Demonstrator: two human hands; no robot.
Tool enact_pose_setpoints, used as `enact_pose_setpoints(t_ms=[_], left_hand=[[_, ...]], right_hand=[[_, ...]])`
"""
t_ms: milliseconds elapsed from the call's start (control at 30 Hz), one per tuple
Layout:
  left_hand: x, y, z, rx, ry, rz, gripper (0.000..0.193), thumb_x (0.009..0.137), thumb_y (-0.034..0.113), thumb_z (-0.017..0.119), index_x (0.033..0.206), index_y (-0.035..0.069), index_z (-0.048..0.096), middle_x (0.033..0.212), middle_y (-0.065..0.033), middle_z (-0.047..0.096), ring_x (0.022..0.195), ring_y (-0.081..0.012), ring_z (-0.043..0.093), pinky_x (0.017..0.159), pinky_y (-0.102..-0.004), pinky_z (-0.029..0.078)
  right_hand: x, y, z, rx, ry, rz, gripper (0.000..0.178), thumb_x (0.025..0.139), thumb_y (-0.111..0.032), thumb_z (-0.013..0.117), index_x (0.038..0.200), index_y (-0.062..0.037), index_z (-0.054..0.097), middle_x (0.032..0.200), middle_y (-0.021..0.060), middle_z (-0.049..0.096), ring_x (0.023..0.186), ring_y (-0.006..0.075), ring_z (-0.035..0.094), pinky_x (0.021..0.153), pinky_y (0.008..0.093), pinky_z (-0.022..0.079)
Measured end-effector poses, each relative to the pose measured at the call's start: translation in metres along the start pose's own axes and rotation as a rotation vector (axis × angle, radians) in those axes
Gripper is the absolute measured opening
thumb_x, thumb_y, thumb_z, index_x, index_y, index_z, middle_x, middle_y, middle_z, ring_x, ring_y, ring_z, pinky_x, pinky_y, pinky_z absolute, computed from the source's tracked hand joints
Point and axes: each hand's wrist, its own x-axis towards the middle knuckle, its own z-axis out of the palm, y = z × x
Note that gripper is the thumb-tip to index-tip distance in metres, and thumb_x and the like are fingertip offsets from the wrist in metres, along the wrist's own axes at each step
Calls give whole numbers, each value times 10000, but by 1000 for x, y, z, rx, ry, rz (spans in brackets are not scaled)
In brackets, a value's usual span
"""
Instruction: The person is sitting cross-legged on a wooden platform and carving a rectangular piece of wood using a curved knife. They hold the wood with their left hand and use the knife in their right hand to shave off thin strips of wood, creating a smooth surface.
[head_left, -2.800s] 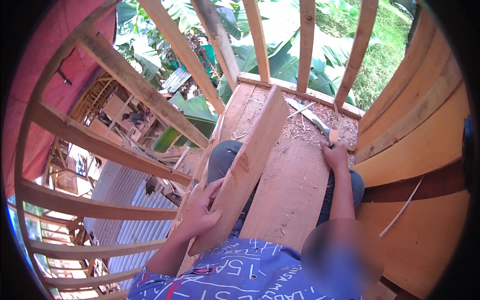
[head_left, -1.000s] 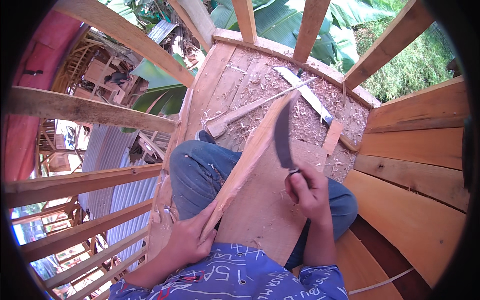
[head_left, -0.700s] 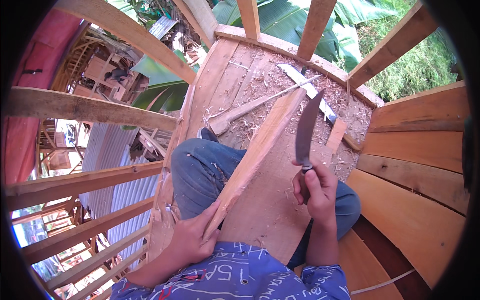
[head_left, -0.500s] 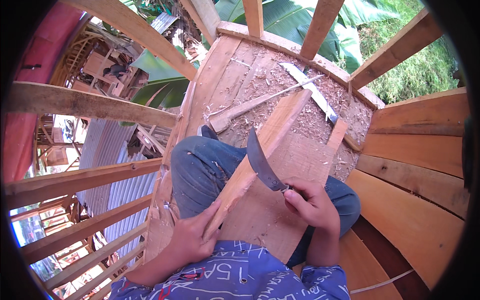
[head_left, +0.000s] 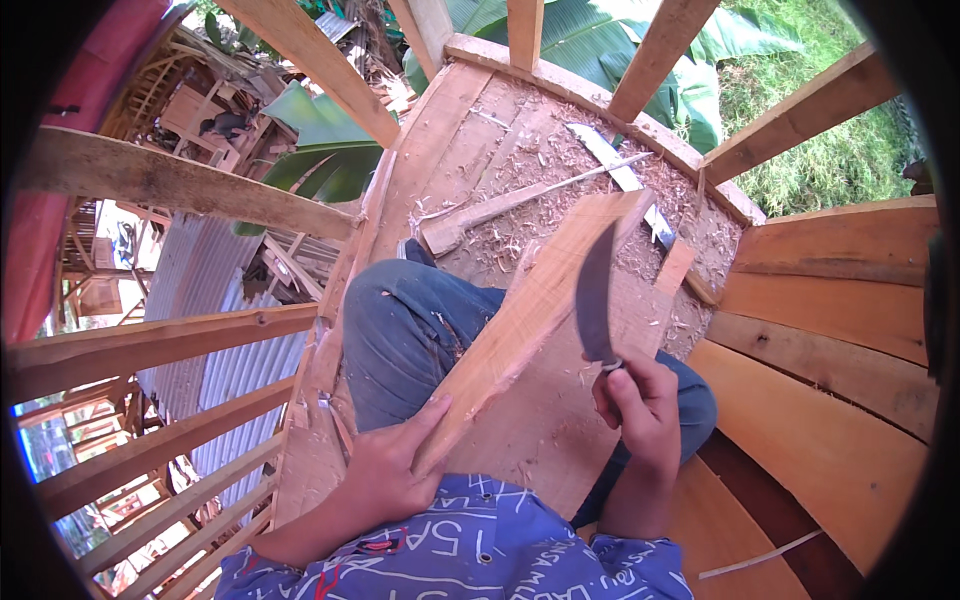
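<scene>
My left hand (head_left: 395, 468) is closed round the near end of a long wooden board (head_left: 535, 315). The board slants up and away to the right, over my lap, with a rough, chipped face along its right side. In my right hand (head_left: 640, 405) is a curved knife (head_left: 594, 300) with a dark blade, its handle mostly hidden by my fingers. The blade points up and stands apart from the board, just to its right. Beneath lies a wide flat plank (head_left: 540, 420) between my bent knees.
Beyond the board, a handsaw (head_left: 620, 170) and a pale tapered stick (head_left: 500, 205) lie among wood shavings on the plank floor. A small wood block (head_left: 675, 268) rests by the saw. Wooden rails (head_left: 160, 335) bound the left side; a plank wall (head_left: 820, 310) stands right.
The knife has swung right and away from the board's edge, its blade turning more upright. The board has rolled slightly, showing more of its broad face, and its far end has shifted right.
</scene>
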Motion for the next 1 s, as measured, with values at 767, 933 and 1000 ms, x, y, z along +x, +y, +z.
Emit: enact_pose_setpoints(t_ms=[767,933,1000], left_hand=[[-5,-13,-5,-70,-49,1,677,697,126,705,1336,18,514,1173,-263,629,917,-387,674,792,-404,550],[-5,-19,-7,-94,-59,24,699,670,130,712,1333,22,518,1176,-260,630,950,-385,670,816,-402,550],[-8,-20,-4,-87,-7,66,719,652,132,716,1336,29,518,1181,-257,630,966,-381,669,828,-401,550]], right_hand=[[-10,16,17,154,103,-73,276,992,-141,490,1158,44,610,620,1,527,476,53,445,448,208,345],[-20,13,16,-25,-35,93,295,989,-175,499,1122,62,615,590,-3,512,441,46,421,420,205,310],[-18,9,9,-111,-53,-4,279,987,-166,505,1118,50,623,562,-8,505,445,53,429,430,211,333]])
